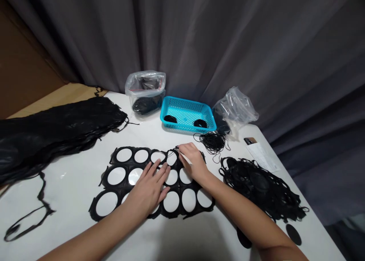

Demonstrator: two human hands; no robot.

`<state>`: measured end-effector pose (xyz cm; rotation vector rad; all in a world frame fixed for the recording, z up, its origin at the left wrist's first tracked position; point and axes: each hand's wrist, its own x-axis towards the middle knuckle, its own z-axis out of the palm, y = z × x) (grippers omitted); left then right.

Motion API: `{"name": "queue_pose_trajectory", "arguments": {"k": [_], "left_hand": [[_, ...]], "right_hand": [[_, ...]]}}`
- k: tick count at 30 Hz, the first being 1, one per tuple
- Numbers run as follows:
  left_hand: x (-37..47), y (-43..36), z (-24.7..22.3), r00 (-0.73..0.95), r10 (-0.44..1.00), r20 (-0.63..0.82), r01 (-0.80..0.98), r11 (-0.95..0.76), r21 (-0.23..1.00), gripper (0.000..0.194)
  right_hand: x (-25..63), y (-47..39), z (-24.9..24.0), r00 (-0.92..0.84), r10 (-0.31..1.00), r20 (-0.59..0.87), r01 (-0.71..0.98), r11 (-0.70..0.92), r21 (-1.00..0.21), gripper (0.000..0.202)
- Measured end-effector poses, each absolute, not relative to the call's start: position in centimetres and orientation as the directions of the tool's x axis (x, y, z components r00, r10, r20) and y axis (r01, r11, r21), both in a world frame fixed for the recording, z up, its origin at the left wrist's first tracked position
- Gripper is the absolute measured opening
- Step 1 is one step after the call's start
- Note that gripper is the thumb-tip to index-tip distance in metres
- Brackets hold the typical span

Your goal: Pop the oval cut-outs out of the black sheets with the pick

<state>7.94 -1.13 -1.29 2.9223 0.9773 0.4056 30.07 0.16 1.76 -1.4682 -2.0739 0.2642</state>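
Observation:
A black rubber-like sheet (111,165) with rows of round holes lies on the white table in front of me. My left hand (152,185) rests flat across its middle, fingers stretched out and slightly spread. At the sheet's far edge, my right hand (194,160) has its thumb and fingers pinched together on the black rim around one hole. A thin strand seems to rise there, too small to make out well. White table shows through the holes, and both hands hide some of them.
Behind the sheet stand a blue basket (188,113) with two black bundles, and clear plastic bags (146,92). Black cord (213,142) lies near the basket. A tangled black heap (261,185) and loose discs (293,234) are on the right. Stacked black sheets (57,128) fill the left.

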Motion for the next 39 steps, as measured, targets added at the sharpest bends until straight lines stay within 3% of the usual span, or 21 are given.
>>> {"name": "queue_pose_trajectory", "arguments": {"k": [15, 29, 33, 36, 39], "left_hand": [[8.1, -1.5, -2.1, 0.738, 0.637, 0.223, 0.630, -0.769, 0.114, 0.049], [8.0, -1.6, -2.4, 0.749, 0.621, 0.230, 0.618, -0.781, 0.094, 0.052], [7.9, -1.5, -2.1, 0.756, 0.615, 0.225, 0.615, -0.785, 0.081, 0.052], [7.7, -1.4, -2.0, 0.758, 0.608, 0.235, 0.602, -0.792, 0.104, 0.052], [7.4, -1.0, -2.0, 0.750, 0.608, 0.261, 0.592, -0.792, 0.147, 0.050]], "right_hand": [[34.7, 4.3, 1.1, -0.017, 0.841, 0.540, 0.916, 0.230, -0.328, 0.019], [34.4, 3.9, 2.1, 0.120, 0.871, 0.477, 0.856, 0.152, -0.494, 0.021], [33.7, 3.7, 2.0, 0.146, 0.948, 0.283, 0.639, 0.128, -0.759, 0.019], [33.4, 2.9, 1.8, 0.202, 0.978, 0.060, 0.247, 0.008, -0.969, 0.020], [34.2, 1.5, 2.1, 0.284, 0.956, -0.074, -0.130, -0.038, -0.991, 0.026]]}}
